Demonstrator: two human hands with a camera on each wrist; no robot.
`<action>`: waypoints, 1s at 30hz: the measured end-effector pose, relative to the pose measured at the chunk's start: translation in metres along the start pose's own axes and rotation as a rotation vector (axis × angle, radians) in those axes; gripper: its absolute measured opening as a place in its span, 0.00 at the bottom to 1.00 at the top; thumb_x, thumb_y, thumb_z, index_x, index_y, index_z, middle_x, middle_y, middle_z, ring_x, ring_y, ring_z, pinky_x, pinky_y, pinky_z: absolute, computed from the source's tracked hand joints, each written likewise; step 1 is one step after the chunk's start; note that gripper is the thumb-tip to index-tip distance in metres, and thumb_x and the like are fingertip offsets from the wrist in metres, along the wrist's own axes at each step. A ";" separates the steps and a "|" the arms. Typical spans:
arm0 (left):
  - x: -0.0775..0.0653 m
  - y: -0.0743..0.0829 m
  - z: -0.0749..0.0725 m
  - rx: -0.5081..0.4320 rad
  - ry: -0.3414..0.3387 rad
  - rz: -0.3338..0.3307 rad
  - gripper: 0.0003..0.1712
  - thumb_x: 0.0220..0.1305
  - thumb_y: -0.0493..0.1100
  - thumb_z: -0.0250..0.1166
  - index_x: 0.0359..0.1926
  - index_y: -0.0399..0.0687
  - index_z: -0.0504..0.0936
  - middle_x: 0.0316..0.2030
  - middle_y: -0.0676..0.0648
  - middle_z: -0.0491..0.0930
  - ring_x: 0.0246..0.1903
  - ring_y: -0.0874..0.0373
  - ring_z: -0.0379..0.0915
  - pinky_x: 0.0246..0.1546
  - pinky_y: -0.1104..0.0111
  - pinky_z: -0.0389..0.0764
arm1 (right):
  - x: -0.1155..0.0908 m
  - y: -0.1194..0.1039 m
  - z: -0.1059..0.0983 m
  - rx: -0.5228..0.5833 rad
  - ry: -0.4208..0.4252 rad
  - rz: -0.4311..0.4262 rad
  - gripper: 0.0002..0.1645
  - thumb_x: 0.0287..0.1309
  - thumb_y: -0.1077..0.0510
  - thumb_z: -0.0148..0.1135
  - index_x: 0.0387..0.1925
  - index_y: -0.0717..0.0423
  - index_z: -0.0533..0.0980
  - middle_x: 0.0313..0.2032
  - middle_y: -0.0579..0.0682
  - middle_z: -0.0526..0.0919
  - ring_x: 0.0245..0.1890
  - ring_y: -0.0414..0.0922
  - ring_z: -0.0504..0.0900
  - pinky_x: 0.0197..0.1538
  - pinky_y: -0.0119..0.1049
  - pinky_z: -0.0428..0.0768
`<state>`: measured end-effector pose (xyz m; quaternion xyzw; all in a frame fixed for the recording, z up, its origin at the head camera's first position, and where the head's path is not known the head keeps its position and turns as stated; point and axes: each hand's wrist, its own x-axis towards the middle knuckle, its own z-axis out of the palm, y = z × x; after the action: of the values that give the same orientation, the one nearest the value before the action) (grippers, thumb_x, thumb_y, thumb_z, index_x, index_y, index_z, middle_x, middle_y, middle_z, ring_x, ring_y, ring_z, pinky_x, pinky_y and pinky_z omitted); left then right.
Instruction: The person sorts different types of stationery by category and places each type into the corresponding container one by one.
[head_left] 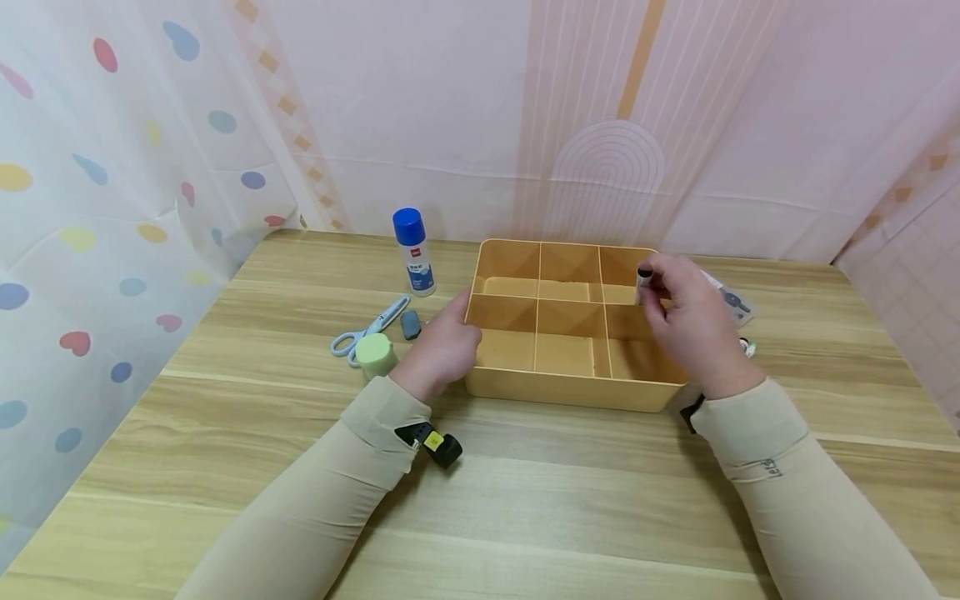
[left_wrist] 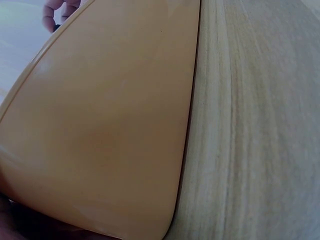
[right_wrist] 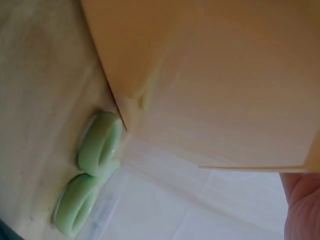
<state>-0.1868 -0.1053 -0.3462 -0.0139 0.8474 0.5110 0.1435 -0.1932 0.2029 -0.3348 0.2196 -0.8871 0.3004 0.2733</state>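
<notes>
A tan plastic organizer box (head_left: 570, 392) with several compartments sits on the wooden table. At its left side my left hand (head_left: 441, 346) grips the wall, thumb at the rim; in the left wrist view the box's outer wall (left_wrist: 110, 110) fills much of the frame. My right hand (head_left: 693, 321) is over the right compartments and pinches a small white cylinder with a black end (head_left: 643, 283), upright and partly hidden by the fingers. Only part of the right hand (right_wrist: 304, 207) shows in the right wrist view, beyond the box wall (right_wrist: 215, 90).
Left of the box are a blue-capped glue bottle (head_left: 415, 254), light blue scissors (head_left: 375, 327), a blue-grey eraser-like block (head_left: 410, 325) and a light green jar (head_left: 375, 354). On the right lie a clear package (head_left: 735, 302) and a green double-ringed handle (right_wrist: 100, 145).
</notes>
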 end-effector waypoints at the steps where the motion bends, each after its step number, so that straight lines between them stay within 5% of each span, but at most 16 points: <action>1: 0.000 0.000 0.000 0.000 0.000 -0.001 0.40 0.77 0.34 0.43 0.85 0.61 0.49 0.80 0.46 0.62 0.78 0.43 0.59 0.79 0.39 0.56 | 0.000 0.000 0.001 -0.005 -0.006 -0.005 0.10 0.65 0.74 0.60 0.46 0.65 0.76 0.40 0.61 0.81 0.43 0.57 0.84 0.47 0.52 0.86; 30: 0.001 -0.001 0.001 -0.003 0.011 0.006 0.40 0.77 0.34 0.43 0.85 0.63 0.50 0.80 0.47 0.62 0.79 0.43 0.58 0.80 0.40 0.56 | -0.002 0.003 0.010 0.004 -0.074 -0.051 0.14 0.64 0.74 0.63 0.51 0.65 0.78 0.44 0.62 0.85 0.49 0.60 0.83 0.55 0.57 0.84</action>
<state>-0.1872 -0.1047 -0.3474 -0.0146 0.8475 0.5126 0.1373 -0.1966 0.1992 -0.3440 0.2535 -0.8901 0.2868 0.2474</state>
